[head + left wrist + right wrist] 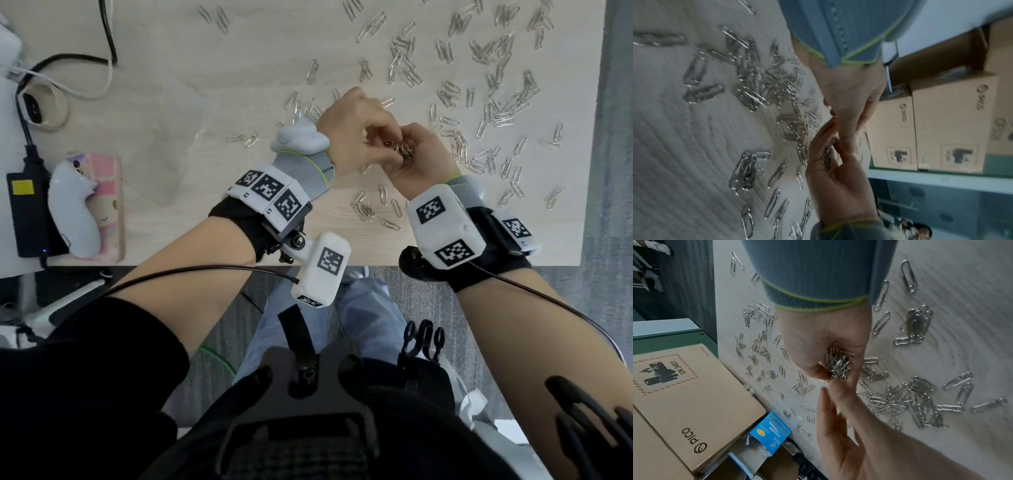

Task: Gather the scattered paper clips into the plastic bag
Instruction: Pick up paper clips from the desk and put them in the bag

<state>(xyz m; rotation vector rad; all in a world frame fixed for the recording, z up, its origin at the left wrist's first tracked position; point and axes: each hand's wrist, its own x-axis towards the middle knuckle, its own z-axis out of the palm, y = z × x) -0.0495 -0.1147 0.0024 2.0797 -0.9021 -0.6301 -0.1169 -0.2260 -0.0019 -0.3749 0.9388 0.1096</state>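
Two hands show: the left hand (352,132) and the right hand (423,157). There is one table (178,102). The paper clips (493,102) on it are too many to count, well over a hundred, some alone and some in little heaps. One more bunch of clips (838,365) sits in the right hand, and I cannot count those either. At the left of the table lie one white controller (73,212), one black power brick (25,219) and one phone (109,202) in a pink case. By the table edge I see at least three brown boxes (949,126) and one small blue box (770,433).
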